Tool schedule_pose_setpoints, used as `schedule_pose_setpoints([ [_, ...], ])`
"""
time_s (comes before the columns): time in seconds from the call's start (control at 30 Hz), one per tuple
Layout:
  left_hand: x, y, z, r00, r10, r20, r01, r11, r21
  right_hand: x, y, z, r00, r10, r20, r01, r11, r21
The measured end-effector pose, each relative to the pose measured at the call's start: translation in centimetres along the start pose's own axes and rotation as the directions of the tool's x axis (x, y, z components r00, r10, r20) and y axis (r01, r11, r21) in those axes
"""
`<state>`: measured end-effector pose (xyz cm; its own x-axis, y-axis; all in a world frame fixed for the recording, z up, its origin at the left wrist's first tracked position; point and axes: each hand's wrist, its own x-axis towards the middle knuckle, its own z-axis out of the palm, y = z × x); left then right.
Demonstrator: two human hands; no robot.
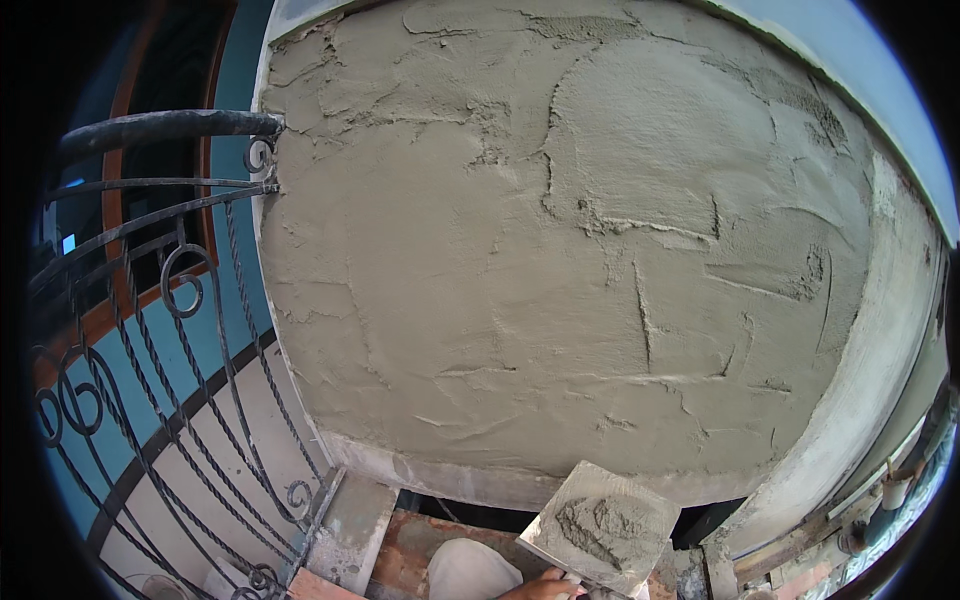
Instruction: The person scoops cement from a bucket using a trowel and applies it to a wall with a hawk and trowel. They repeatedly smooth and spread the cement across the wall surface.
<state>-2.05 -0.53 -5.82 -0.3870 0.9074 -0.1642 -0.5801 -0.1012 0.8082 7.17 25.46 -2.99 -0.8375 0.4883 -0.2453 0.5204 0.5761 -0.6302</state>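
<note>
Mortar board (pixel 658 510) has dark gaps (pixel 706 520) beyond 2 edges.

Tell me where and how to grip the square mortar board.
Probably best by the near edge of the board, from the person's side, palm supporting underneath: mortar heaps its middle, while the flat rim is mostly bare. Any handle below is hidden.

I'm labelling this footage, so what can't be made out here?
All in the head view:
Hand: cut off by the lower edge, grip unclear.
Mortar board: underside hidden by its top face.
Dark gap: interior lost in shadow.
Grey plaster: top cut off by the upper edge.
</note>
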Motion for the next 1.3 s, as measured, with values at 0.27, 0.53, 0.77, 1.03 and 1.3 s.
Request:
schedule_pose_setpoints([
  [0.27,-3.2,-0.1,-3.3,0.998,-0.023,-0.064,0.023,1.000,0.000,-1.2,0.5,2.6,0.999,-0.005,0.043,0.002,0.998,0.070],
  [0.53,-7.0,-1.4,-6.4,0.988,0.019,-0.152,-0.022,1.000,-0.016,-4.0,3.4,5.5,0.998,0.060,0.029,-0.064,0.988,0.144],
  [0.77,-8.9,1.9,-2.9,0.955,0.110,-0.275,-0.115,0.993,-0.001,-6.7,7.8,9.4,0.990,0.136,0.021,-0.138,0.979,0.152],
  [1.03,-10.4,2.1,-3.9,0.956,0.140,-0.257,-0.135,0.990,0.037,-14.2,19.3,10.3,0.956,0.284,0.078,-0.287,0.957,0.040],
  [1.3,-10.9,2.9,-3.7,0.933,0.174,-0.315,-0.180,0.984,0.011,-11.5,17.8,-0.2,0.993,0.114,0.041,-0.109,0.987,-0.116],
])
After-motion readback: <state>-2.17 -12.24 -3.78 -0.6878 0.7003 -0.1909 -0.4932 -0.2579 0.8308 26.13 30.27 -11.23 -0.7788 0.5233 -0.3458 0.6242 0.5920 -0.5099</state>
